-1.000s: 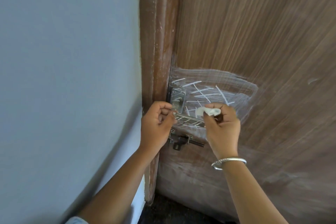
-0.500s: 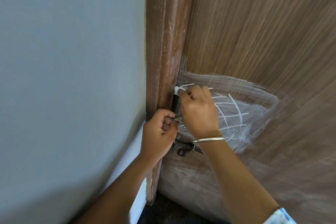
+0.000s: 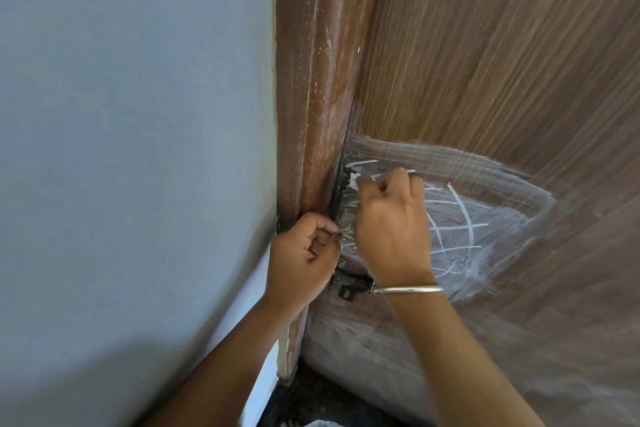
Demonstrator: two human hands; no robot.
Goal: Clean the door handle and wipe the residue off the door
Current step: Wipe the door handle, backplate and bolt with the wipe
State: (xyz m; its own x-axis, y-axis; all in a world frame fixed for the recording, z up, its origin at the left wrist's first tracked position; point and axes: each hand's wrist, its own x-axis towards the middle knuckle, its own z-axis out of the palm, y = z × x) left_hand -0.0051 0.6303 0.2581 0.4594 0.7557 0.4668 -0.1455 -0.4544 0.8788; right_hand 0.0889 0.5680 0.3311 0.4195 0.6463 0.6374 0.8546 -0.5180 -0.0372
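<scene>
Nearest us, two bare forearms rise from six o'clock, a silver bangle [image 3: 408, 290] on the right wrist. The left hand [image 3: 301, 260] sits low against the door's edge with its fingers curled tight. Thumb and forefinger tips nip what looks like the lower end of the door handle [image 3: 346, 210], steadying it, I'd say, though the hold is half hidden. At five o'clock of that hand, a dark bolt latch [image 3: 349, 284] peeks out between the wrists.

Now the right hand [image 3: 391, 225]: fingers bunched together, pinching a small white wad [image 3: 354, 178] and pressing it on the top of the handle plate, at twelve o'clock of the handle. And that's the change! A second ago the wad was down on the lever, mid-handle. Half a second ago it jumped to the top, and there it is still working, while the left hand has not left its post. So the lever has had its pass and the plate's upper corner is getting it now. The handle half of the job looks well under way.

Beyond, at three o'clock of the handle, the door [image 3: 502, 45] wears a broad white residue [image 3: 491, 191], smears and crossing chalky lines, no cleaner than a second ago as far as I can see. That wipe is all still to come. Farther off, at eleven o'clock, runs the scuffed brown frame [image 3: 311, 80], and at nine o'clock the blue-grey wall [image 3: 138, 114].
</scene>
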